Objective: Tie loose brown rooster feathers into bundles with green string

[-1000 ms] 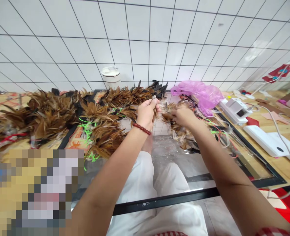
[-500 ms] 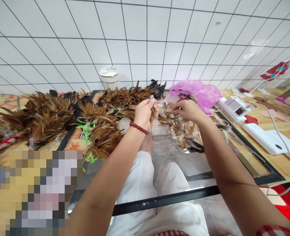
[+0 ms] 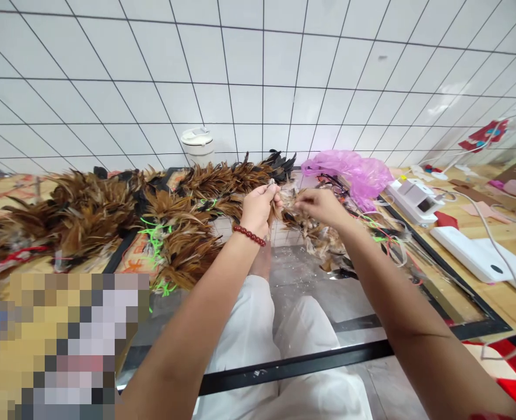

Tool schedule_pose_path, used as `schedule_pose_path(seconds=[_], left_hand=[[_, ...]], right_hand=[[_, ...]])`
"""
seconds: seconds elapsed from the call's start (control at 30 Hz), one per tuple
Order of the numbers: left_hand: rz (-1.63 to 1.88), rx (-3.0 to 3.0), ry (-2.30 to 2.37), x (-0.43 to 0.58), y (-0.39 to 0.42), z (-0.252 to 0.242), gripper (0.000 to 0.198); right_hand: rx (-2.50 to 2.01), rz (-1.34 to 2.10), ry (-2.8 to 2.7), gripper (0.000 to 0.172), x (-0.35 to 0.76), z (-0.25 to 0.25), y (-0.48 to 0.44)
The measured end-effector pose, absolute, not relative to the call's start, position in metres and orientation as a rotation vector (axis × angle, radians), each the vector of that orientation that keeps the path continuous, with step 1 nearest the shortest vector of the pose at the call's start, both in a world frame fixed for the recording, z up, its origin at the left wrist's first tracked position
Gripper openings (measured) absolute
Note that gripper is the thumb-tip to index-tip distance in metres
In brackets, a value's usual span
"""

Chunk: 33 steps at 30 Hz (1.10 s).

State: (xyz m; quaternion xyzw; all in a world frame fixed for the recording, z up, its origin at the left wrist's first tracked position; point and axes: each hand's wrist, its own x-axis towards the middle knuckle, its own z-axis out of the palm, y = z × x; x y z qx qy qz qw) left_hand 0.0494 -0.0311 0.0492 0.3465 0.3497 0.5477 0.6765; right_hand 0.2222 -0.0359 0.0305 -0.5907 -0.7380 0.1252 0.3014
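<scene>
My left hand (image 3: pixel 258 209), with a dark red bead bracelet at the wrist, is closed on a small bunch of feathers (image 3: pixel 274 211). Pale quill ends stick up past the thumb and brown tips hang below. Close by on its right, my right hand (image 3: pixel 321 207) is pinched, fingertips pointing at the left hand. Whatever it may hold is too small to make out. Below and around it lies a loose heap of pale brown feathers (image 3: pixel 323 239). Thick brown feather bundles (image 3: pixel 188 245) tied with bright green strings (image 3: pixel 155 236) lie left of the left hand.
A glass tabletop with a black frame (image 3: pixel 297 364) spans my lap. Against the tiled wall stand a white lidded cup (image 3: pixel 197 146) and a pink plastic bag (image 3: pixel 349 175). White devices (image 3: pixel 471 254) and a cable (image 3: pixel 502 256) lie on the right. More feathers (image 3: pixel 78 204) cover the far left.
My right hand has moved left from over the feather heap, closer to my left hand. My left hand keeps its grip on the bunch. The view has tilted up slightly.
</scene>
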Motion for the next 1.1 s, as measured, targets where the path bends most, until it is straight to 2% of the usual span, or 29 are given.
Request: schedule_pose_path(seconds=[0.1, 0.23, 0.4, 0.5, 0.6, 0.73, 0.93, 1.1], left_hand=[[1.192, 0.786, 0.799, 0.052, -0.033, 0.047, 0.016], [1.057, 0.798, 0.844, 0.058, -0.036, 0.041, 0.019], [0.912, 0.660, 0.814, 0.060, -0.036, 0.039, 0.017], [0.934, 0.553, 0.700, 0.056, -0.033, 0.041, 0.013], [1.020, 0.554, 0.656, 0.055, -0.030, 0.039, 0.011], [1.190, 0.662, 0.611, 0.059, -0.027, 0.031, 0.009], [1.492, 1.161, 0.791, 0.061, -0.027, 0.023, 0.012], [1.501, 1.605, 0.857, 0.056, -0.034, 0.029, 0.014]], right_hand=[[-1.471, 0.504, -1.556, 0.017, 0.235, 0.035, -0.030], [-1.374, 0.576, -1.436, 0.021, 0.236, 0.040, -0.030], [-1.112, 0.332, -1.695, 0.017, 0.223, 0.045, -0.042], [-0.912, 0.179, -2.039, 0.013, 0.220, 0.051, -0.051], [-0.821, 0.134, -2.147, 0.013, 0.218, 0.057, -0.056], [-0.985, 0.280, -1.869, 0.022, 0.218, 0.057, -0.054], [-1.114, 0.867, -1.569, 0.046, 0.216, 0.050, -0.046], [-1.008, 0.842, -1.490, 0.037, 0.213, 0.049, -0.044]])
